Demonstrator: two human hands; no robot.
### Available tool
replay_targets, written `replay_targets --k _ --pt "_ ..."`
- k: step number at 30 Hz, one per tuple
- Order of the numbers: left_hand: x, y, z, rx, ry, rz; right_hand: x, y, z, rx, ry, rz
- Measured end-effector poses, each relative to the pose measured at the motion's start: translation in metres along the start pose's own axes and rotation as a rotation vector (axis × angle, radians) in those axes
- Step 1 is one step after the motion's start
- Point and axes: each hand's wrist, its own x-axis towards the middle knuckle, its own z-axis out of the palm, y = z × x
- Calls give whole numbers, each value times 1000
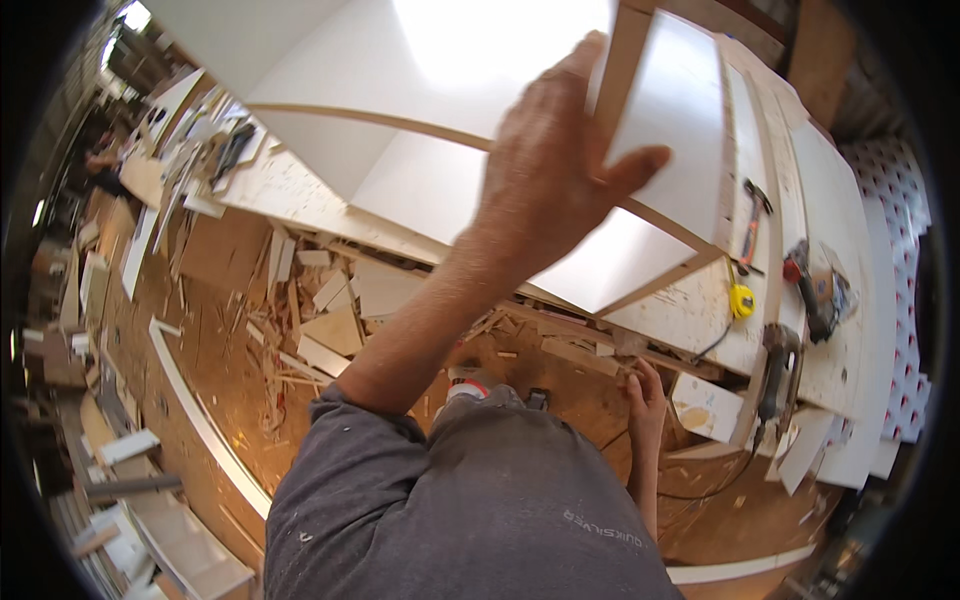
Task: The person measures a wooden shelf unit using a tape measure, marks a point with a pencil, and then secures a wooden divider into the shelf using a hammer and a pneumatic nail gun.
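Observation:
A white box-like cabinet frame (430,185) with bare brown panel edges lies across the workbench in front of me. Over its middle divider reaches my left hand (555,140), slightly blurred, fingers stretched forward and thumb spread to the right. It appears to hold nothing; whether it rests on the divider's edge I cannot tell. Lower down, just off the near bench edge, is my right hand (646,395), its fingers curled and pinched together. Anything small between those fingertips is too unclear to name.
On the bench to the right lie a hammer (752,225), a yellow tape measure (740,300), a red-and-black drill (812,295) and a corded power tool (778,370). Wood offcuts (335,325) litter the floor below. A long white strip (200,410) lies at left.

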Motion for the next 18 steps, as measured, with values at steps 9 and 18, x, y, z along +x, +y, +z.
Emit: replay_targets --k 9,18 --pt "-173 -75 -61 -321 -28 -38 -16 102 35 -742 -464 296" --pt "-473 -245 -138 73 -483 -1251 14 79 155 -802 -695 392"
